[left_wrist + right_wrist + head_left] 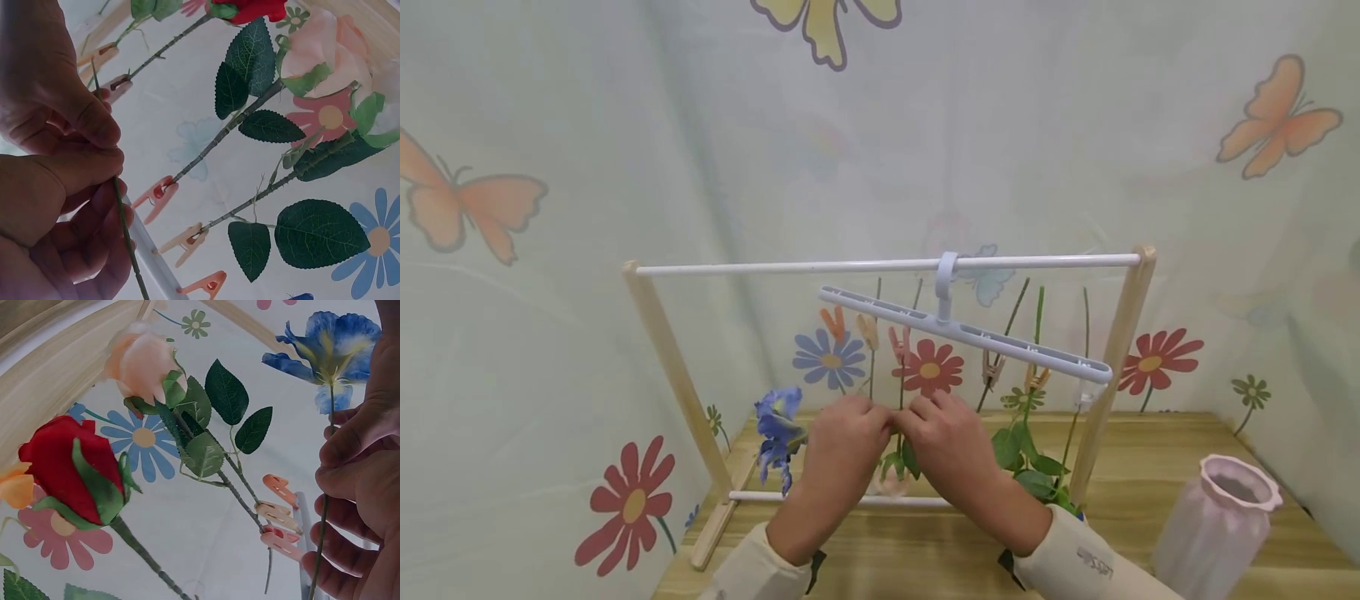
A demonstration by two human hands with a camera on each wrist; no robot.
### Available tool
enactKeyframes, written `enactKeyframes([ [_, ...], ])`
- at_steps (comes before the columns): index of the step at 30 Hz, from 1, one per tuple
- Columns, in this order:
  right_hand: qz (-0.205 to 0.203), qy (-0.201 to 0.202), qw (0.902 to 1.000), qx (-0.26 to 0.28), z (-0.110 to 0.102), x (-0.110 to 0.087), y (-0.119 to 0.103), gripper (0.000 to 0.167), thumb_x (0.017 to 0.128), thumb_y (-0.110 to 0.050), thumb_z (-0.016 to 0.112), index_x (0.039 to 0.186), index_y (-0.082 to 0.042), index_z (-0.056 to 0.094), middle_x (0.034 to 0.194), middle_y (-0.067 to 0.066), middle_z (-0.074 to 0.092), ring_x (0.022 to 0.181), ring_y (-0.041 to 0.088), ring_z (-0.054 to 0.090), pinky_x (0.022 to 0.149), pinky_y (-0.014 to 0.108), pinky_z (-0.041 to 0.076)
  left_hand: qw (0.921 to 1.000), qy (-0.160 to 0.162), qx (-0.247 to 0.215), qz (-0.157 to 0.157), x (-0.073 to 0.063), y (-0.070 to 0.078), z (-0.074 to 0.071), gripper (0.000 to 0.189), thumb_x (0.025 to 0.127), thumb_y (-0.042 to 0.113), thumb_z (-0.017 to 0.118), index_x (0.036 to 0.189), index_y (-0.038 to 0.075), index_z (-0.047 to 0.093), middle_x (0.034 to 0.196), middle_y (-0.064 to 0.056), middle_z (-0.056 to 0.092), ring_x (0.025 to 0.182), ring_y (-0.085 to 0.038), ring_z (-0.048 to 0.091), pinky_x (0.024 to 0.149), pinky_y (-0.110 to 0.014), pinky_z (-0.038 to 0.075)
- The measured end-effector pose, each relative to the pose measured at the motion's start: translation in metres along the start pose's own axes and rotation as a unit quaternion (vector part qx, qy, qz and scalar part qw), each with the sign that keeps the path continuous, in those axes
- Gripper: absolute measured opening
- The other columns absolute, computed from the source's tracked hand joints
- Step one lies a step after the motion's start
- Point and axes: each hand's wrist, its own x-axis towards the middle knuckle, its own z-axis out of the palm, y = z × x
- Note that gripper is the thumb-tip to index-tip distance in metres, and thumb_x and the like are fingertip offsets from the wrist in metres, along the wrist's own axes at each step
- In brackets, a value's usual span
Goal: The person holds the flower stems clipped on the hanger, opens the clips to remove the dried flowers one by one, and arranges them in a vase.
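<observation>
Cream sleeves (1078,554) extend from the near edge. The left hand (847,437) and right hand (951,442) both pinch the stem (321,537) of a blue flower (780,427), which sits to their left. Above, a hanger (880,308) hangs from a white rail (790,267); a pink vase (1213,533) stands near right.

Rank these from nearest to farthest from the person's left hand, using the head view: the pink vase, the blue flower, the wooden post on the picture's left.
1. Blue flower: just left of the left hand.
2. Wooden post: farther out on that same side.
3. Pink vase: far right, past the right hand.
</observation>
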Motion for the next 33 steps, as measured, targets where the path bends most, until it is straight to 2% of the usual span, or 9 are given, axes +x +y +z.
enactKeyframes([
  [3, 0.007, 0.007, 0.9999, 0.005, 0.002, -0.002, 0.001, 0.016, 0.08, -0.021, 0.087, 0.095, -0.017, 0.081, 0.076, -0.002, 0.072, 0.062, 0.014, 0.056, 0.056, 0.024, 0.048, 0.9999, -0.009, 0.004, -0.008, 0.0, 0.003, 0.001, 0.014, 0.08, 0.024, 0.088, 0.084, 0.014, 0.079, 0.071, 0.002, 0.069, 0.063, -0.013, 0.06, 0.056, -0.026, 0.051],
  [6, 0.014, 0.017, 0.9997, 0.012, 0.004, -0.004, 0.002, 0.014, 0.081, -0.019, 0.087, 0.093, -0.017, 0.081, 0.077, -0.002, 0.073, 0.063, 0.015, 0.057, 0.056, 0.026, 0.048, 0.9999, -0.002, 0.0, -0.013, -0.002, 0.004, 0.002, 0.012, 0.082, 0.022, 0.086, 0.084, 0.014, 0.078, 0.073, 0.001, 0.069, 0.065, -0.014, 0.061, 0.057, -0.028, 0.051],
  [9, 0.027, 0.023, 0.9992, 0.016, 0.005, -0.008, 0.003, 0.014, 0.079, -0.018, 0.088, 0.091, -0.017, 0.08, 0.077, -0.002, 0.073, 0.064, 0.016, 0.059, 0.057, 0.026, 0.05, 0.9995, 0.022, -0.02, -0.01, -0.005, 0.005, 0.003, 0.007, 0.084, 0.018, 0.084, 0.086, 0.014, 0.078, 0.075, 0.002, 0.068, 0.067, -0.015, 0.062, 0.059, -0.03, 0.052],
  [14, 0.059, 0.039, 0.9973, 0.018, 0.002, -0.011, 0.007, 0.017, 0.075, -0.016, 0.091, 0.087, -0.014, 0.079, 0.075, -0.001, 0.073, 0.066, 0.018, 0.063, 0.062, 0.028, 0.057, 0.9936, 0.07, -0.088, 0.004, -0.009, 0.008, 0.0, 0.007, 0.085, 0.009, 0.08, 0.088, 0.014, 0.077, 0.081, 0.002, 0.067, 0.074, -0.016, 0.063, 0.065, -0.03, 0.054],
  [18, 0.103, 0.055, 0.9926, 0.033, -0.008, -0.012, 0.015, 0.015, 0.076, -0.015, 0.09, 0.085, -0.012, 0.078, 0.076, 0.001, 0.074, 0.068, 0.02, 0.066, 0.065, 0.031, 0.06, 0.9906, 0.083, -0.109, 0.005, -0.011, 0.004, 0.0, 0.01, 0.084, 0.008, 0.081, 0.09, 0.013, 0.076, 0.084, 0.001, 0.067, 0.078, -0.017, 0.065, 0.07, -0.029, 0.057],
  [23, 0.156, 0.077, 0.9835, 0.05, -0.027, -0.017, 0.026, 0.013, 0.079, -0.013, 0.087, 0.088, -0.01, 0.078, 0.08, 0.002, 0.075, 0.074, 0.022, 0.068, 0.068, 0.036, 0.061, 0.9916, 0.031, -0.12, -0.037, -0.012, -0.006, 0.011, 0.011, 0.085, 0.01, 0.08, 0.095, 0.014, 0.077, 0.09, 0.001, 0.072, 0.083, -0.017, 0.068, 0.074, -0.031, 0.059],
  [25, 0.181, 0.084, 0.978, 0.062, -0.033, -0.02, 0.029, 0.013, 0.079, -0.011, 0.086, 0.089, -0.01, 0.078, 0.081, 0.003, 0.075, 0.076, 0.022, 0.067, 0.068, 0.037, 0.061, 0.989, 0.015, -0.134, -0.061, -0.012, -0.01, 0.017, 0.009, 0.087, 0.009, 0.078, 0.095, 0.013, 0.077, 0.091, 0.0, 0.074, 0.086, -0.018, 0.069, 0.075, -0.032, 0.06],
  [28, 0.213, 0.095, 0.969, 0.081, -0.042, -0.027, 0.032, 0.014, 0.079, -0.007, 0.086, 0.091, -0.009, 0.078, 0.081, 0.003, 0.074, 0.074, 0.018, 0.065, 0.065, 0.032, 0.058, 0.985, 0.026, -0.149, -0.083, -0.01, -0.018, 0.028, 0.005, 0.088, 0.009, 0.075, 0.093, 0.009, 0.076, 0.089, -0.004, 0.074, 0.084, -0.021, 0.069, 0.072, -0.034, 0.059],
  [33, 0.25, 0.119, 0.9545, 0.111, -0.057, -0.043, 0.038, 0.015, 0.081, -0.003, 0.084, 0.093, -0.009, 0.078, 0.084, 0.003, 0.075, 0.07, 0.013, 0.064, 0.068, 0.01, 0.051, 0.9751, 0.05, -0.184, -0.113, 0.0, -0.031, 0.046, 0.009, 0.089, 0.008, 0.073, 0.097, 0.004, 0.076, 0.09, -0.009, 0.076, 0.08, -0.022, 0.071, 0.07, -0.036, 0.06],
])
